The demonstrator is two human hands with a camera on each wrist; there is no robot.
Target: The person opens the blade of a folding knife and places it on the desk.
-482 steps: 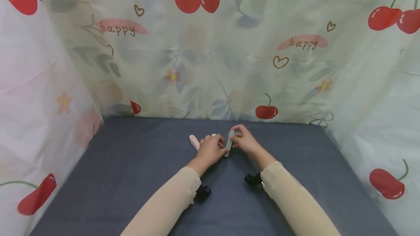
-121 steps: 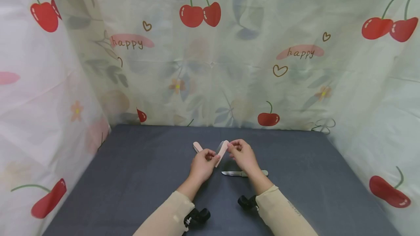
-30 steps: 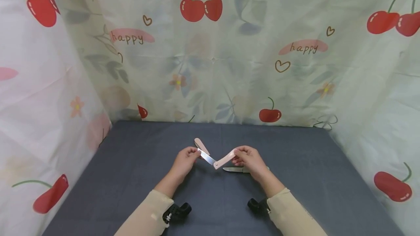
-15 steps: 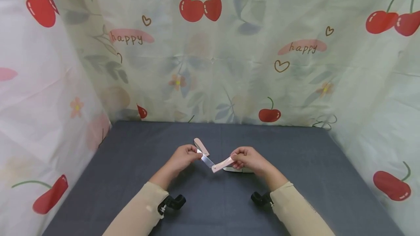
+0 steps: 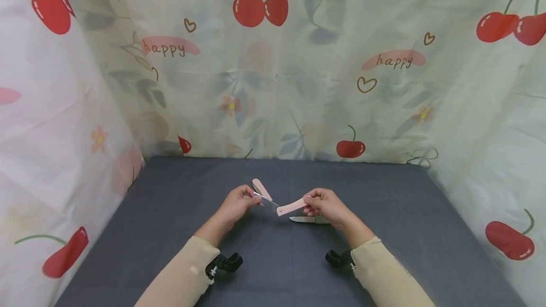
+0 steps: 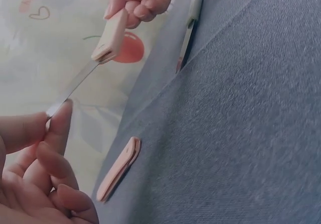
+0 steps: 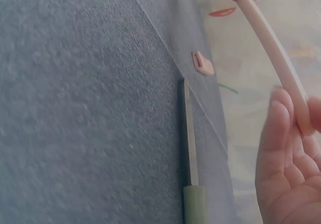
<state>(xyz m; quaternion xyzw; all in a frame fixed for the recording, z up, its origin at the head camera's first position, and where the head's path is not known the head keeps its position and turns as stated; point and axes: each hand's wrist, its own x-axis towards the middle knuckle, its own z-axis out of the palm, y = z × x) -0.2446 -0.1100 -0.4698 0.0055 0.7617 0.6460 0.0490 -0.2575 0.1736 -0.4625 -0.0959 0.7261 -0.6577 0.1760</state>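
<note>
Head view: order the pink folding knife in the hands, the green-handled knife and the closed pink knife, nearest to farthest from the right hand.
1. pink folding knife, handle gripped by the right hand.
2. green-handled knife, lying just below that hand.
3. closed pink knife, behind the left hand.

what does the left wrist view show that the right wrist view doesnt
Only the left wrist view shows the left hand pinching the tip of the metal blade, and the blade's joint with the pink handle.

Only the right wrist view shows the right hand close up, its fingers curled round the pink handle, whose length hides the blade.

Both show the green-handled knife lying open on the grey cloth, and the folded pink knife lying apart from it.
</note>
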